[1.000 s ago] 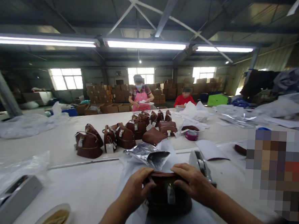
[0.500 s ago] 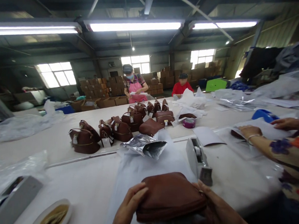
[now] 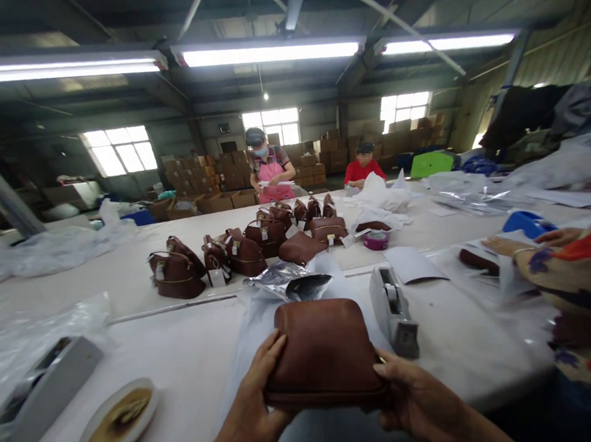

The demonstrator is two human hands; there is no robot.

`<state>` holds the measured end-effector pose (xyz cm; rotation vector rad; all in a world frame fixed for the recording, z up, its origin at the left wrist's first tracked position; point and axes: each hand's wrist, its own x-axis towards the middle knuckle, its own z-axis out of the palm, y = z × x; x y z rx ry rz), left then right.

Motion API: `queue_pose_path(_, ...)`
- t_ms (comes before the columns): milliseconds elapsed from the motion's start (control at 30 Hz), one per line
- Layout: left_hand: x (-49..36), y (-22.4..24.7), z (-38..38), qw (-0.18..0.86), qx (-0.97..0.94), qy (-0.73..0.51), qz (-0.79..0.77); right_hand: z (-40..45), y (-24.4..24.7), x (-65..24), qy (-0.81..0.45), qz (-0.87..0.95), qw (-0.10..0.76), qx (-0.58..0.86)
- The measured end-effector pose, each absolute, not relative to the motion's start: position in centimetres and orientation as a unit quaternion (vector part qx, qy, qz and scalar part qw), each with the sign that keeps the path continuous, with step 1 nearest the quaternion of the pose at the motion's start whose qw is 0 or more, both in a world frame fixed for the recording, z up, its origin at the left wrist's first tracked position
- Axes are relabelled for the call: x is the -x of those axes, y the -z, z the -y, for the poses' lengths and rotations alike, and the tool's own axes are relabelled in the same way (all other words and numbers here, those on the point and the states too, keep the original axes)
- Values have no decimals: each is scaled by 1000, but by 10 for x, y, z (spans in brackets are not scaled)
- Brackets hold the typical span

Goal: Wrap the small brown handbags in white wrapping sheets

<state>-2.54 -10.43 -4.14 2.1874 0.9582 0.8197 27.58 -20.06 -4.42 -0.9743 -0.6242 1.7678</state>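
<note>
A brown leather bag [image 3: 325,349] is held up above the near edge of the table, its smooth broad side facing me. My left hand [image 3: 259,392] grips its left end, fingers along the side and thumb underneath. At the right end my right hand [image 3: 415,392] pinches the lower corner, beside a small gold-coloured bit of metal. Just behind the bag lies an open silver foil pouch [image 3: 292,282] on white sheeting. A grey tape dispenser [image 3: 392,313] stands to the right of the bag.
Several brown handbags [image 3: 177,274] stand in rows farther back. A second tape dispenser [image 3: 39,392] and a white dish [image 3: 152,399] are at near left. Clear plastic [image 3: 53,326] covers the left side. A co-worker's hands handle a brown item [image 3: 478,261] at right, near a blue dispenser [image 3: 528,224].
Both hands have raised the bag, and its broad side has tilted up toward me. The co-worker's arm at right has shifted over the wrapping.
</note>
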Motion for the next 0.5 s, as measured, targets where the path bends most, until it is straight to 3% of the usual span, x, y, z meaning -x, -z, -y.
queue_pose_path(267,-8,8,108,237,-804,-439,-324,199,-17,-299,-627,378,528,430)
queue_pose_path(367,-5,35,105,260,-781,-443,-354,203,-20,-295,-616,373,543,432)
queue_pose_path(500,19,91,74,270,-766,-427,-397,193,11,-275,-654,362,529,401)
